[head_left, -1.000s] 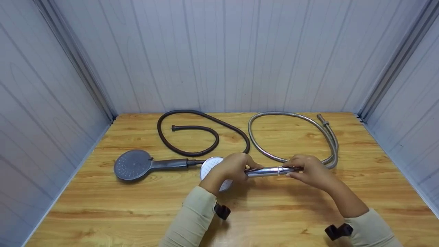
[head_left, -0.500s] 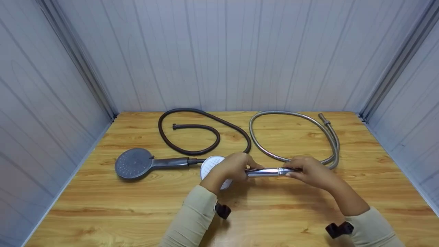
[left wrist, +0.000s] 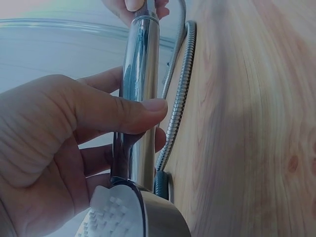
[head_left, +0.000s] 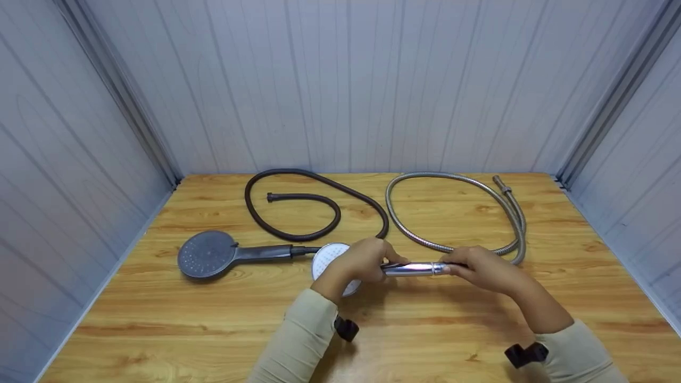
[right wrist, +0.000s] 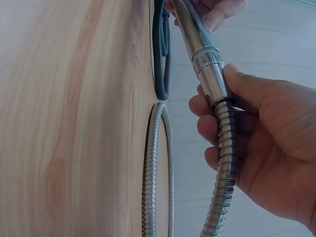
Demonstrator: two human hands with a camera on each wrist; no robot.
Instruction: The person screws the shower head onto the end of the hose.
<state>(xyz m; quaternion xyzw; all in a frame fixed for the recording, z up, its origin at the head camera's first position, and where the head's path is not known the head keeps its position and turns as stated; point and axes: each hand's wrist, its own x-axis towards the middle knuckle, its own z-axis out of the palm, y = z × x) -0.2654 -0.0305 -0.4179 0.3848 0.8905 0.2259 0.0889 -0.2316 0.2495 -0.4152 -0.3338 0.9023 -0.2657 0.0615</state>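
Both hands were on the job! The left hand had the chrome shower head clamped by its handle, thumb laid across the front, fingers wrapped round behind, just above the white spray face. Over at the other end, the right hand was gripping too, thumb pressed to the metal collar of the silver hose, fingers curled round underneath. Collar and handle met end to end, in line; how tightly they were joined could not be told. The whole thing was held up, lying crosswise, between the two hands and over the front half of the wooden table. From the right hand the silver hose looped away to the back right, its free end lying near the rear edge. Off to the left lay the grey shower head, face up, with the dark hose at its handle, partly hidden behind the left hand and curling round at the back. Pale panelled walls closed in three sides.
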